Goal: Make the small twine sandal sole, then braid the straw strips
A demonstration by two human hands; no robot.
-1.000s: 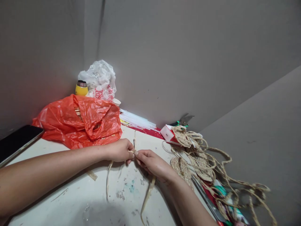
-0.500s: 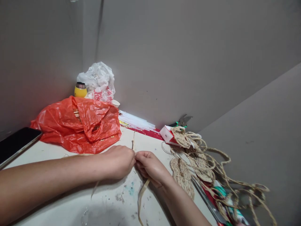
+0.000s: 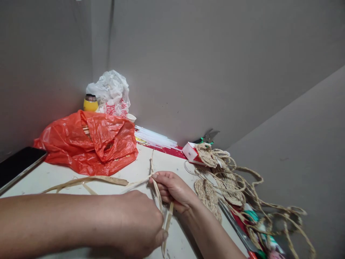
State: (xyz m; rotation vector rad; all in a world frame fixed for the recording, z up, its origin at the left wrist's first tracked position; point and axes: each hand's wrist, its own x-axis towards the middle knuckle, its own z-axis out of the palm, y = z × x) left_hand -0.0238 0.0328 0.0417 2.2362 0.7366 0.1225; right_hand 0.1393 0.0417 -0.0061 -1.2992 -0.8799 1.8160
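Observation:
My right hand [image 3: 172, 189] pinches a bundle of pale straw strips [image 3: 159, 194] at their meeting point, fingers closed round them. My left hand [image 3: 140, 226] is nearer the camera, curled shut with its thumb on the lower strips that hang towards me. One long flat strip [image 3: 91, 180] runs left across the white table [image 3: 48, 176] from the pinch. A short strip end sticks up behind my right hand.
An orange plastic bag [image 3: 91, 140] lies at the back left, with a white bag [image 3: 110, 91] and a yellow bottle [image 3: 90, 103] behind it. A dark phone [image 3: 18, 165] is at the left edge. Braided straw cords and coils [image 3: 223, 176], a red-white box [image 3: 191, 153] and scissors [image 3: 207, 136] lie right.
My left hand has pulled back towards the camera along the lower strips. A long strip now lies stretched out to the left on the table. My right hand has held its pinch.

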